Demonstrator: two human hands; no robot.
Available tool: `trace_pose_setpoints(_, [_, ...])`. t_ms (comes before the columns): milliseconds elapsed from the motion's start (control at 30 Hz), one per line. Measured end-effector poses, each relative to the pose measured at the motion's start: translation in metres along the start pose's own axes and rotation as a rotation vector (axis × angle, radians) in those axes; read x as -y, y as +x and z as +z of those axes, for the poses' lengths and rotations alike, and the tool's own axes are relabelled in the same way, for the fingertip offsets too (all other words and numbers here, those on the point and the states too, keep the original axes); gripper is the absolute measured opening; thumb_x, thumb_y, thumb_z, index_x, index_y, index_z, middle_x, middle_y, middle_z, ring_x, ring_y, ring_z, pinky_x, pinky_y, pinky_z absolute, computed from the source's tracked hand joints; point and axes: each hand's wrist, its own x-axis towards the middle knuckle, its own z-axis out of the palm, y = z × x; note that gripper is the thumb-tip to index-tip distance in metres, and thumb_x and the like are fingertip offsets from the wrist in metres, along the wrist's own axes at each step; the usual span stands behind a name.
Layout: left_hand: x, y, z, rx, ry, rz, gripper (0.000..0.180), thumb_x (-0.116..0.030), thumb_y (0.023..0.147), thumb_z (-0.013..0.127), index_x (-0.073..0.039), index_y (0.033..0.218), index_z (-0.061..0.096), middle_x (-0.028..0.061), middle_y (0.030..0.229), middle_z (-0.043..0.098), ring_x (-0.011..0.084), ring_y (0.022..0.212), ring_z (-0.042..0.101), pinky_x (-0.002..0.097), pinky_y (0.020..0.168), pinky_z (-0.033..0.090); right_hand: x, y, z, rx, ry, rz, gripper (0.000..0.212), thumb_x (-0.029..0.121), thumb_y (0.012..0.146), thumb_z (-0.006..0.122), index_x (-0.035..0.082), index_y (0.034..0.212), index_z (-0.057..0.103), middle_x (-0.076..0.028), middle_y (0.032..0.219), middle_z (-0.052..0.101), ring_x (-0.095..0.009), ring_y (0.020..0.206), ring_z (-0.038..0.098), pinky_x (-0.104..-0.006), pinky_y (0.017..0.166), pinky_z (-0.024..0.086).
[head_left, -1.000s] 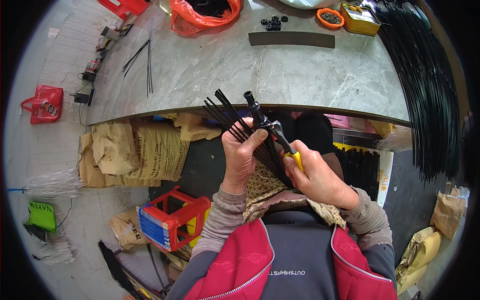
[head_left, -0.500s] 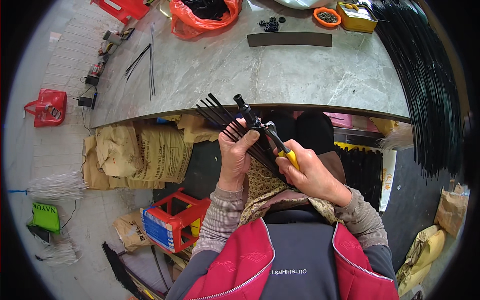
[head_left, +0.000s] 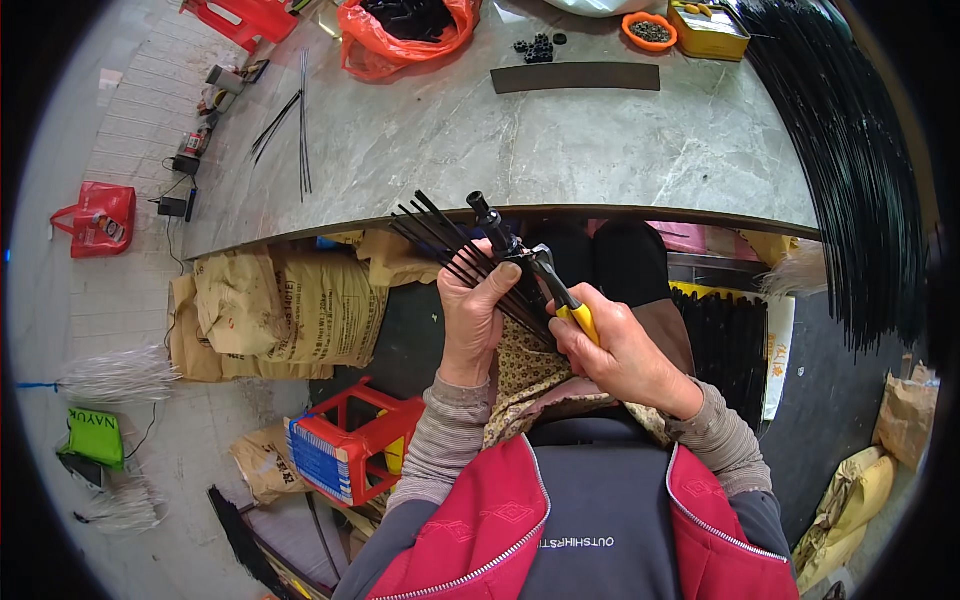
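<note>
Over my lap, just in front of the table edge, my left hand [head_left: 470, 318] is closed round a black umbrella frame [head_left: 488, 217]. Several thin black ribs fan out to the upper left past its fingers, and the hub with its tube end points up. The left thumb presses near the hub. My right hand [head_left: 632, 352] grips a pair of pliers [head_left: 577, 318] with yellow and black handles. Their metal jaws meet the hub beside my left thumb; what exactly they pinch is too small to make out.
On the grey marbled table [head_left: 400, 150] stand a red plastic bag [head_left: 405, 55] of black parts, an orange dish [head_left: 650, 32] and a yellow tin [head_left: 710, 40]. A dark strip [head_left: 575, 78] lies there. Long black rods [head_left: 850, 180] overhang the right edge. A red stool [head_left: 375, 440] is lower left.
Both hands keep their grip, and the pliers stay at the hub with barely any movement. The whole view has shifted very slightly.
</note>
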Motion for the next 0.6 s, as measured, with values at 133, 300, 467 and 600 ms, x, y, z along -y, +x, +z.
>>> trace_pose_setpoints(133, [0.000,-0.003,-0.002,-0.024,-0.001,0.001,0.024,0.004,0.080,0.077,0.000,0.103,0.069,0.0054,0.092,0.072,0.0109,0.080,0.066,0.0243,0.076,0.054,0.009,-0.002,0.002,0.023,0.025,0.060,0.014,0.011,0.100,0.053,0.001,0.110,0.051,-0.003,0.068,0.056,-0.007,0.055,0.052,-0.0254,0.050,0.043])
trace_pose_setpoints(300, [-0.002,-0.007,0.002,-0.013,0.021,0.022,0.023,0.004,0.081,0.076,0.001,0.102,0.068,0.0069,0.091,0.072,0.0123,0.080,0.067,0.0260,0.076,0.055,0.005,-0.006,0.010,0.005,0.023,0.031,0.013,0.009,0.101,0.051,0.000,0.110,0.048,-0.003,0.067,0.055,-0.008,0.056,0.051,-0.0265,0.050,0.043])
trace_pose_setpoints(467, [-0.004,-0.008,0.003,-0.020,0.007,0.000,0.023,0.003,0.081,0.076,0.002,0.102,0.068,0.0090,0.091,0.073,0.0140,0.081,0.068,0.0271,0.077,0.056,0.009,-0.005,0.013,0.011,-0.088,0.024,0.013,0.005,0.100,0.049,-0.001,0.111,0.046,-0.008,0.065,0.054,-0.013,0.057,0.053,-0.0312,0.053,0.043])
trace_pose_setpoints(600, [-0.003,-0.007,0.002,-0.011,0.009,0.015,0.022,0.002,0.081,0.077,0.002,0.102,0.068,0.0096,0.091,0.073,0.0148,0.081,0.068,0.0273,0.078,0.056,0.005,-0.005,0.014,0.009,-0.140,-0.013,0.014,0.003,0.099,0.049,-0.002,0.111,0.045,-0.011,0.067,0.056,-0.018,0.059,0.057,-0.0334,0.056,0.045])
